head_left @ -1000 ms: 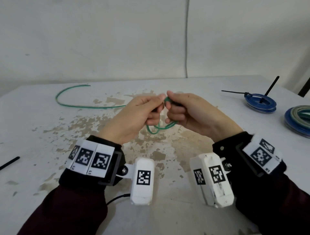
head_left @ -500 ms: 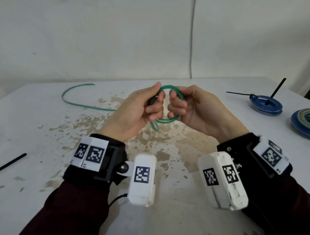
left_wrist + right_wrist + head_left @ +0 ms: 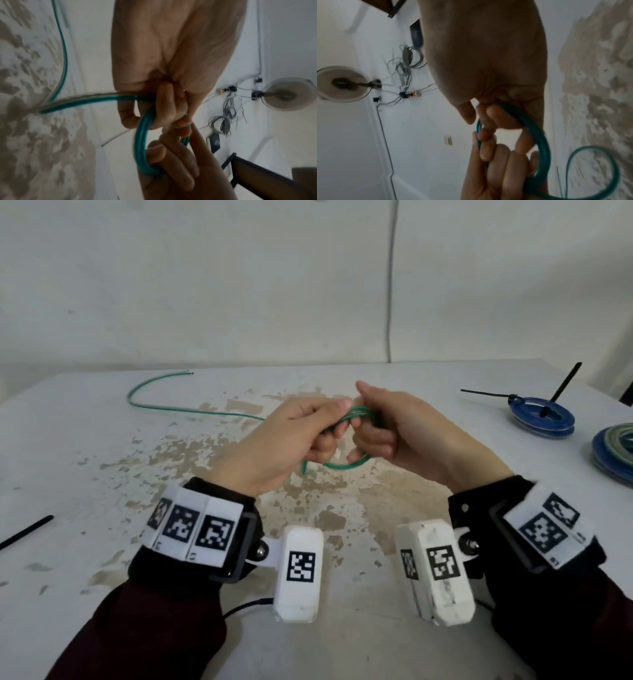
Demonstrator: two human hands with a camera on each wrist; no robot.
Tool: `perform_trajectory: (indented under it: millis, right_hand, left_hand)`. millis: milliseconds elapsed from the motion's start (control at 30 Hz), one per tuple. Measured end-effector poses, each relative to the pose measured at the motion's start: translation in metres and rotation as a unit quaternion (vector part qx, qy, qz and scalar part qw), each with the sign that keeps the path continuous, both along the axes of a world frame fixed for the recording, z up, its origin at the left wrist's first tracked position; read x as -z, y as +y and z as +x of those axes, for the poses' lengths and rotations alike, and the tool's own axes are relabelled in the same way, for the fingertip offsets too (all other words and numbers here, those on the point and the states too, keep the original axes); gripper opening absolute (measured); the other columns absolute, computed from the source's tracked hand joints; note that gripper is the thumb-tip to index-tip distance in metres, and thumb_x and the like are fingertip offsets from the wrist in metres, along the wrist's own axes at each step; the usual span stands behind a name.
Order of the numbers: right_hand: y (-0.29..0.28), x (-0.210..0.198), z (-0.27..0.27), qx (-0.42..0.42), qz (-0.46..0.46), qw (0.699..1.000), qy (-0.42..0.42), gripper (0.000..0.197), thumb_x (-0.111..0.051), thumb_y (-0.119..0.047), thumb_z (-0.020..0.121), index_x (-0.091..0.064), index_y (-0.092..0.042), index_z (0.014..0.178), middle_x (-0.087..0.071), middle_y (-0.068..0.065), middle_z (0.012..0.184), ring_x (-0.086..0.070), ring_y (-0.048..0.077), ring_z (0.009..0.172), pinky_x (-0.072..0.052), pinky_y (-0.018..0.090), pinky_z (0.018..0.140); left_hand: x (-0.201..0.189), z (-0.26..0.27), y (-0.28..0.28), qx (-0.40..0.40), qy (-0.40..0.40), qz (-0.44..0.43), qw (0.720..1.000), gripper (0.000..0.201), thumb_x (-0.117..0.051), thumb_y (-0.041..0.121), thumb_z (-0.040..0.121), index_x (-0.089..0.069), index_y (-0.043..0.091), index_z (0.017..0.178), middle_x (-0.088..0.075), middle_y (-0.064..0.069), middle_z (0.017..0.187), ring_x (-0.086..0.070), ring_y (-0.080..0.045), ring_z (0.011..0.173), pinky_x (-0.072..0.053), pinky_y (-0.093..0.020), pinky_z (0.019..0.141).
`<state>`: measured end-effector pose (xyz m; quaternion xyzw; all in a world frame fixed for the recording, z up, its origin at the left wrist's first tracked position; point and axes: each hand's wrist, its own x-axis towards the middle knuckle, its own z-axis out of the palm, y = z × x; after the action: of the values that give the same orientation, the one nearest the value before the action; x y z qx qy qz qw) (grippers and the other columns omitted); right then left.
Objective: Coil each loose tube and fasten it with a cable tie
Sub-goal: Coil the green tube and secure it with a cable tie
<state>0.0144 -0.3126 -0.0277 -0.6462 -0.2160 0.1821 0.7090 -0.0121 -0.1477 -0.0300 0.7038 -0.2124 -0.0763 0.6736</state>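
A thin green tube [image 3: 346, 465] is wound into a small coil of several loops held above the table's middle. My left hand [image 3: 301, 436] grips the coil's left side with curled fingers and thumb. My right hand [image 3: 383, 429] grips its right side. The left wrist view shows the green tube [image 3: 142, 143] looped through the fingers [image 3: 168, 106] of both hands. In the right wrist view the green tube [image 3: 542, 140] curves round my fingers [image 3: 489, 121]. Its loose tail [image 3: 161, 405] trails left across the table to the far left.
A blue coil [image 3: 541, 414] fastened with black cable ties lies at the far right. Another blue and grey coil [image 3: 616, 450] sits at the right edge. A loose black cable tie [image 3: 25, 530] lies at the left edge. The worn white table [image 3: 102, 474] meets a wall behind.
The hands have turned the coil from a raised open ring to a flatter bundle pinched at the top. More tail has been drawn in from the left.
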Motion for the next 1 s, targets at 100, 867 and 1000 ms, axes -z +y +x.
perform_trajectory:
  millis: [100,867,1000]
  right_hand:
    - [0.0017,-0.0016,0.0013,0.055,0.061,0.997,-0.011,0.041,-0.038,-0.028,0.102,-0.048,-0.009,0.067,-0.021,-0.004,0.05,-0.022,0.008,0.042,-0.041,0.022,0.051]
    - [0.0028,-0.006,-0.0039,0.012,0.035,0.998,0.042,0.034,-0.04,-0.021,0.101,-0.045,-0.01,0.069,-0.021,-0.006,0.052,-0.021,0.009,0.043,-0.045,0.024,0.053]
    - [0.0051,-0.0052,0.0004,0.083,0.122,0.988,0.036,0.035,-0.038,-0.021,0.101,-0.043,-0.013,0.068,-0.023,-0.006,0.052,-0.022,0.009,0.044,-0.039,0.022,0.05]
  left_hand:
    - [-0.0008,-0.0014,-0.0038,0.016,-0.007,-0.031,0.999,0.033,-0.039,0.029,0.096,-0.054,0.004,0.08,-0.045,0.005,0.053,-0.042,-0.012,0.051,-0.041,-0.02,0.055]
    - [-0.0016,0.0003,-0.0001,-0.019,0.006,-0.016,1.0,0.033,-0.035,0.017,0.102,-0.058,0.005,0.082,-0.04,0.0,0.052,-0.042,-0.012,0.045,-0.039,-0.019,0.05]
    - [0.001,0.0023,-0.0008,0.004,0.078,-0.104,0.992,0.039,-0.03,0.027,0.103,-0.059,0.004,0.092,-0.061,-0.008,0.069,-0.069,-0.025,0.077,-0.057,-0.034,0.08]
